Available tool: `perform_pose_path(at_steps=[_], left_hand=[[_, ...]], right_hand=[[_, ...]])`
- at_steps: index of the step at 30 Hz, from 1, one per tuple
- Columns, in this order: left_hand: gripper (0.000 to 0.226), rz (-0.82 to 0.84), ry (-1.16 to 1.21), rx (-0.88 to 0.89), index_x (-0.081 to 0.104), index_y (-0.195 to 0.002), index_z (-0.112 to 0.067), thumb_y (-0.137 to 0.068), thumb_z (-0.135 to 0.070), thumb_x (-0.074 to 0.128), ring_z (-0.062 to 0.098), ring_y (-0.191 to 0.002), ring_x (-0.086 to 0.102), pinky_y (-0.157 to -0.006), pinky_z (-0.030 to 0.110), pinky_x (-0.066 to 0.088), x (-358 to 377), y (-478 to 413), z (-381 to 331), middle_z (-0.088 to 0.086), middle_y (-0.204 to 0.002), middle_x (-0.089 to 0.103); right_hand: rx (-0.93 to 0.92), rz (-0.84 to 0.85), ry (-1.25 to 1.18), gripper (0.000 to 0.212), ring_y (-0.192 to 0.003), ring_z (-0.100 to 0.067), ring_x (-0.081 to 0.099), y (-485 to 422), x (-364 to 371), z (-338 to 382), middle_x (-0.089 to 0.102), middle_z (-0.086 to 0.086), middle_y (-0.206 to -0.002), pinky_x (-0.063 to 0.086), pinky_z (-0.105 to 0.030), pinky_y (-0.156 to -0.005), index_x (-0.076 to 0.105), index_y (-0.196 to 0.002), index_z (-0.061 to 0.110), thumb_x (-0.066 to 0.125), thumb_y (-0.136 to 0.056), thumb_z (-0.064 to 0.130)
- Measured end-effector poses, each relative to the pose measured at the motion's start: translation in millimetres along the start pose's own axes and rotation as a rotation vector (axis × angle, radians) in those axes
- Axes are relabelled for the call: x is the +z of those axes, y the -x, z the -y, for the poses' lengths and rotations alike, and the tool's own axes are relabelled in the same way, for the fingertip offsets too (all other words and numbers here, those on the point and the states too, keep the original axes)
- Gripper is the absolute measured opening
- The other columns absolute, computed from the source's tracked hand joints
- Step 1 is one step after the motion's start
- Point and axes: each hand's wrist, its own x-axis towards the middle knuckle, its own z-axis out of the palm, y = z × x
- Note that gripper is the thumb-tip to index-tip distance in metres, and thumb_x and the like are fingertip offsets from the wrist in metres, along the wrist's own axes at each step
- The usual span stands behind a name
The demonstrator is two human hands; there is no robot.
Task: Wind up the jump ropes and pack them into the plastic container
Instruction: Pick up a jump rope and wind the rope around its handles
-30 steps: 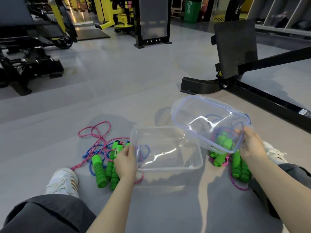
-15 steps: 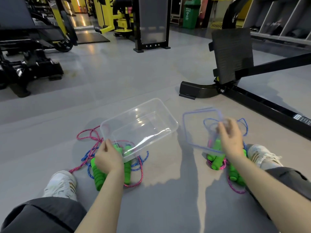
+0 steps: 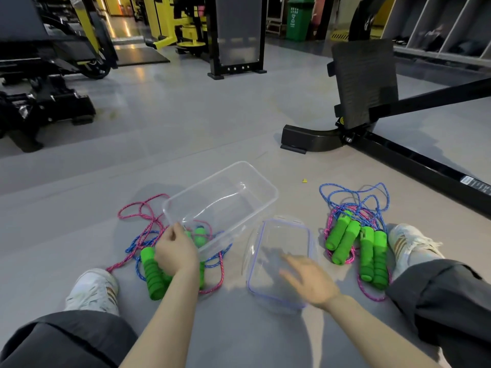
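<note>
The person sits on the gym floor [image 3: 186, 144] with legs spread, so the work falls in the gap between them and both heaps of jump ropes are within reach. The left hand [image 3: 176, 252] grips the near rim of the clear plastic container [image 3: 228, 197], fingers curled over the edge. The box is tilted, and its near end is above the left heap of ropes [image 3: 151, 272]. That looks like a way of carrying or steering the box by one corner, not of setting it down for filling. The container holds nothing, though green handles show through its wall from beneath. The lid [image 3: 281, 240] lies flat on the floor between the legs, off to one side of the box, probably so the opening is free for packing. The right hand [image 3: 310, 282] is over the lid's near edge with fingers straight and spread, holding nothing. It is blurred, so I cannot tell whether it touches the lid. The second heap of ropes [image 3: 353, 235] lies loose just beside the right shoe [image 3: 409, 243]. None of the cords is wound yet, so the packing itself appears not to have begun.
</note>
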Motion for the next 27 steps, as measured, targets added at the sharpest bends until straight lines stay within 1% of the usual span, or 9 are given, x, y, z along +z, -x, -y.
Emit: perform_pose_path(at_steps=[2, 4, 7, 9, 13, 14, 18, 23, 27], left_hand=[[0.033, 0.034, -0.035, 0.019, 0.066, -0.079, -0.005, -0.096, -0.027, 0.048, 0.036, -0.080, 0.056, -0.067, 0.033, 0.037, 12, 7, 4, 0.019, -0.079, 0.062], [0.035, 0.090, -0.056, 0.009, 0.067, -0.089, -0.001, -0.096, -0.029, 0.049, 0.037, -0.089, 0.059, -0.075, 0.036, 0.042, 28, 19, 10, 0.020, -0.091, 0.066], [0.020, 0.279, -0.065, -0.057, 0.061, -0.098, 0.000, -0.090, -0.018, 0.057, 0.034, -0.093, 0.059, -0.076, 0.032, 0.040, 49, 52, 13, 0.017, -0.093, 0.065], [0.021, 0.416, -0.102, -0.058, 0.056, -0.099, -0.002, -0.084, -0.013, 0.063, 0.033, -0.094, 0.060, -0.076, 0.032, 0.041, 57, 73, 17, 0.015, -0.092, 0.062], [0.040, 0.489, -0.169, -0.094, 0.050, -0.101, -0.008, -0.079, -0.032, 0.073, 0.026, -0.097, 0.058, -0.078, 0.030, 0.036, 57, 79, 28, 0.004, -0.096, 0.059], [0.048, 0.498, -0.184, -0.107, 0.051, -0.109, -0.007, -0.079, -0.039, 0.072, 0.025, -0.102, 0.058, -0.082, 0.031, 0.037, 57, 73, 34, 0.004, -0.103, 0.059], [0.074, 0.783, -0.112, -0.065, 0.044, -0.139, -0.012, -0.080, -0.053, 0.064, 0.018, -0.126, 0.047, -0.106, 0.031, 0.035, 63, 56, 49, 0.000, -0.138, 0.050], [0.059, 0.974, -0.175, 0.031, 0.028, -0.149, -0.016, -0.097, -0.040, 0.046, 0.011, -0.141, 0.025, -0.112, 0.023, 0.015, 77, 64, 50, -0.006, -0.152, 0.030], [0.048, 0.999, -0.223, 0.005, 0.035, -0.145, -0.017, -0.102, -0.038, 0.034, 0.013, -0.137, 0.033, -0.108, 0.022, 0.021, 89, 69, 54, -0.003, -0.150, 0.036]], right_hand=[[0.237, -0.278, -0.340, 0.055, -0.099, -0.021, 0.058, -8, -17, 0, 0.061, -0.013, -0.120, 0.040, -0.026, -0.087, 0.053, -0.126, 0.018, 0.035, -0.092, 0.057], [0.425, -0.294, -0.716, 0.031, -0.077, -0.021, 0.059, -17, -33, 3, 0.063, -0.015, -0.103, 0.048, -0.028, -0.072, 0.056, -0.112, 0.024, 0.043, -0.095, 0.046], [0.546, -0.151, -1.073, 0.055, -0.082, -0.028, 0.066, -29, -43, 9, 0.058, -0.010, -0.115, 0.057, -0.035, -0.061, 0.039, -0.131, 0.030, 0.049, -0.086, 0.060], [0.611, -0.174, -1.095, 0.069, -0.078, -0.029, 0.067, -36, -40, 10, 0.051, -0.009, -0.125, 0.058, -0.035, -0.056, 0.023, -0.144, 0.030, 0.057, -0.087, 0.048], [0.669, -0.313, -0.912, 0.031, -0.058, -0.027, 0.056, -39, -35, -3, 0.053, -0.018, -0.091, 0.057, -0.041, -0.054, 0.038, -0.124, 0.004, 0.040, -0.094, 0.008], [0.668, -0.336, -0.842, 0.024, -0.059, -0.026, 0.056, -39, -34, -7, 0.052, -0.018, -0.092, 0.056, -0.042, -0.054, 0.042, -0.116, 0.004, 0.038, -0.093, 0.007], [0.661, -0.292, -0.682, 0.040, -0.046, -0.024, 0.048, -35, -32, -23, 0.051, -0.015, -0.078, 0.045, -0.028, -0.043, 0.041, -0.131, 0.004, 0.036, -0.092, 0.006], [0.677, -0.236, -0.697, 0.045, -0.050, -0.022, 0.049, -31, -21, -40, 0.052, -0.006, -0.068, 0.046, -0.026, -0.045, 0.042, -0.138, 0.010, 0.041, -0.093, 0.013], [0.721, -0.224, -0.694, 0.018, -0.063, -0.025, 0.051, -28, -18, -42, 0.053, -0.010, -0.079, 0.050, -0.029, -0.051, 0.059, -0.097, 0.014, 0.042, -0.092, 0.018]])
